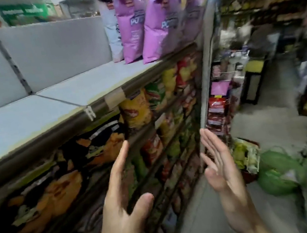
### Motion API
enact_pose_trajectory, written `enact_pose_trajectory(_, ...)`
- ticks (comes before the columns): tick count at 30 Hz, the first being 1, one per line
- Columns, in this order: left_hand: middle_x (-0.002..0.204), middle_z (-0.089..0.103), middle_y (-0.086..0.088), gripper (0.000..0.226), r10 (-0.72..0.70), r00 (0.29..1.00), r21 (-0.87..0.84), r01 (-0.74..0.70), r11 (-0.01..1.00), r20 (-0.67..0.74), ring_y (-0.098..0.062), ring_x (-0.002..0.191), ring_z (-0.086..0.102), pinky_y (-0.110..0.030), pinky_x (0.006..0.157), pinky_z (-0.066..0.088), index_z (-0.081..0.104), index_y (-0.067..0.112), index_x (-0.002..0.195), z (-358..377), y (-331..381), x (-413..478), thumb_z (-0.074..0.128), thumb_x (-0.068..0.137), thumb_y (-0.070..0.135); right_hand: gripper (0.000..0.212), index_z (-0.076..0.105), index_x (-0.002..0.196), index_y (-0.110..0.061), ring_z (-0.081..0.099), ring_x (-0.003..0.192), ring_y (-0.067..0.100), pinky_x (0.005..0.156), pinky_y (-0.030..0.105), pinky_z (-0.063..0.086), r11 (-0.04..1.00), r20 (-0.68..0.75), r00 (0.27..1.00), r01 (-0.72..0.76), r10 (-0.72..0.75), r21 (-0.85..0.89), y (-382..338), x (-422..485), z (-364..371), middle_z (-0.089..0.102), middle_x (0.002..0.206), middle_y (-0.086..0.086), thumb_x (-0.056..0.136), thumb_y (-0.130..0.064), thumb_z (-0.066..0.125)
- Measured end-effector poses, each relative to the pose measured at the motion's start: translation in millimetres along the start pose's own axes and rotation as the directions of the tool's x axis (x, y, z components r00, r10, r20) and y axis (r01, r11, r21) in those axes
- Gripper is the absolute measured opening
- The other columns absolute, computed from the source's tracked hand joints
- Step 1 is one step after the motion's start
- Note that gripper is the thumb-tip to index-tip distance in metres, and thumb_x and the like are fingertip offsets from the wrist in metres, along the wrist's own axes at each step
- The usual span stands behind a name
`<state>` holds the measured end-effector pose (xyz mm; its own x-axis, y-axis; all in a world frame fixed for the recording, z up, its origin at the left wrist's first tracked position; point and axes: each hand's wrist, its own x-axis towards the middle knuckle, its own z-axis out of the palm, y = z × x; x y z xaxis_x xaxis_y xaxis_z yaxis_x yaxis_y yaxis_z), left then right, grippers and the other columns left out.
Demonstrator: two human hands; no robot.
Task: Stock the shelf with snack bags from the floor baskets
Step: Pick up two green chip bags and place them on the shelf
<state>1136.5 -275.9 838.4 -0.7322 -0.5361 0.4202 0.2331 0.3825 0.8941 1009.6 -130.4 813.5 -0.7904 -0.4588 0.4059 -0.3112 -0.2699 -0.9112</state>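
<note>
Our left hand [120, 202] is raised at about 6 o'clock, fingers straight and thumb spread wide, holding nothing. Our right hand [225, 175] stands beside it toward 5 o'clock, flat and released too, its palm turned toward the left one. Neither hand touches a bag or a shelf.

At 12 o'clock we see the purple snack bags [134, 28] standing upright in a row at the right end of the grey top shelf [65, 96], with a pale bag [113, 32] just to their left. Below, toward 8 o'clock, orange-and-black bags [97, 147] fill a lower shelf, and a yellow bag [136, 111] sits near the centre. At 4 o'clock a floor basket [253, 161] holds yellow-green bags, with blurred green bags [278, 173] just beside it.
</note>
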Motion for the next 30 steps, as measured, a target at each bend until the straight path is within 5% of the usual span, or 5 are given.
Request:
enact_pose_trajectory(5, 0.15, 0.035, 0.034, 0.084, -0.024, 0.983, -0.017, 0.027, 0.999, 0.184, 0.009, 0.141, 0.028, -0.046, 0.118, 0.026, 0.036, 0.06, 0.139, 146, -29, 34, 0.053, 0.062, 0.091, 0.072, 0.042, 0.138, -0.051, 0.032, 0.143, 0.001, 0.117, 0.041, 0.027, 0.996, -0.21, 0.976, -0.073, 0.06, -0.054, 40, 7, -147, 0.04, 0.151, -0.025, 0.073, -0.077, 0.059)
enact_pose_trajectory(9, 0.145, 0.041, 0.035, 0.073, -0.007, 0.929, -0.122, 0.056, 0.991, 0.369, 0.011, 0.137, 0.035, -0.011, 0.108, 0.035, 0.04, 0.063, 0.134, 274, -49, 67, 0.055, 0.067, 0.085, 0.07, 0.042, 0.137, -0.051, 0.034, 0.143, 0.001, 0.118, 0.044, 0.028, 0.986, -0.389, 0.914, -0.15, 0.11, -0.072, 65, 9, -260, 0.042, 0.149, -0.025, 0.074, -0.076, 0.059)
enact_pose_trajectory(14, 0.152, 0.04, 0.023, 0.076, 0.022, 0.851, -0.214, 0.107, 0.971, 0.524, -0.001, 0.143, 0.033, -0.032, 0.113, 0.033, 0.04, 0.041, 0.145, 394, -76, 111, 0.059, 0.078, 0.071, 0.071, 0.039, 0.145, -0.035, 0.034, 0.142, -0.001, 0.12, 0.045, 0.028, 0.97, -0.539, 0.832, -0.219, 0.128, -0.108, 93, 24, -355, 0.043, 0.149, -0.023, 0.081, -0.059, 0.059)
enact_pose_trajectory(20, 0.148, 0.04, 0.031, 0.073, 0.033, 0.799, -0.305, 0.191, 0.933, 0.6, 0.011, 0.134, 0.039, -0.005, 0.1, 0.037, 0.036, 0.029, 0.145, 526, -123, 193, 0.058, 0.079, 0.052, 0.068, 0.043, 0.143, -0.028, 0.04, 0.14, 0.006, 0.116, 0.028, 0.032, 0.963, -0.66, 0.745, -0.236, 0.094, -0.128, 146, 96, -453, 0.047, 0.149, -0.013, 0.082, -0.054, 0.062)
enact_pose_trajectory(30, 0.154, 0.038, 0.017, 0.069, -0.01, 0.706, -0.229, 0.243, 0.942, 0.708, 0.001, 0.142, 0.032, -0.039, 0.12, 0.027, 0.035, 0.034, 0.147, 694, -196, 378, 0.053, 0.082, 0.05, 0.062, 0.043, 0.136, -0.042, 0.04, 0.138, 0.0, 0.113, 0.028, 0.033, 0.922, -0.746, 0.652, -0.358, 0.134, -0.147, 218, 271, -585, 0.046, 0.148, -0.018, 0.078, -0.056, 0.061)
